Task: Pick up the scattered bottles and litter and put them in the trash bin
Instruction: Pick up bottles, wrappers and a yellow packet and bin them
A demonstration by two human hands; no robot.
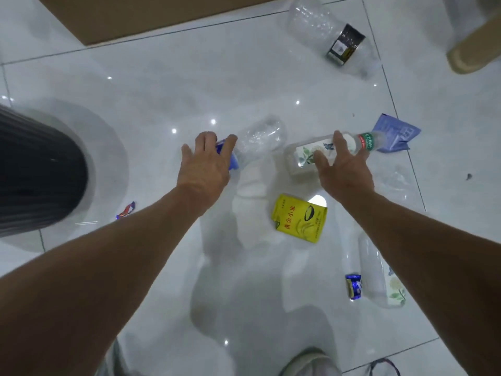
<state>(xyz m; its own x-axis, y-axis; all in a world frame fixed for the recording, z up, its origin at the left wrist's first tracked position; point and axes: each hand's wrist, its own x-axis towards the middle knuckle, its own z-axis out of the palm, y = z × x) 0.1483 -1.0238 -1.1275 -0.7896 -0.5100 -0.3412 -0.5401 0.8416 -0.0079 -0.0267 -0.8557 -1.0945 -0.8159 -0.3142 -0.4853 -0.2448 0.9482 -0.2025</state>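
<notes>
Two bottles lie on the floor just ahead, one per hand. The blue-label bottle (252, 143) is clear, crumpled and looks empty, so prob very light w/ thin walls that give under a squeeze; best taken round the label band, where the left hand (206, 164) sits. That hand's grip is curled over the blue label w/ fingers on it, but I cannot tell whether it has closed. The floral bottle (322, 153), red band near the neck, lies on its side, squarer and stiffer-looking, also seemingly empty; take it mid-body, not the narrow neck. The right hand (344, 169) is above it w/ the grip spread open, fingertips at or near the plastic, nothing held. Smooth plastic may slip or roll, so wrap it fully.

Other litter nearby: yellow packet (299, 218) just below, purple pouch (395, 134) touching the floral bottle's neck end, big clear bottle (330, 36) far top, another clear bottle (379, 275) and a blue wrapper (353, 286) by the right forearm, a small wrapper (125, 210) left. All flat and light; packets may need a nail edge under them.

Dark ribbed bin (40, 172) is at left, near the left hand. Floor (162, 82) is glossy white tile, reflective, likely slick. A cardboard sheet (130, 14) lies top left.
</notes>
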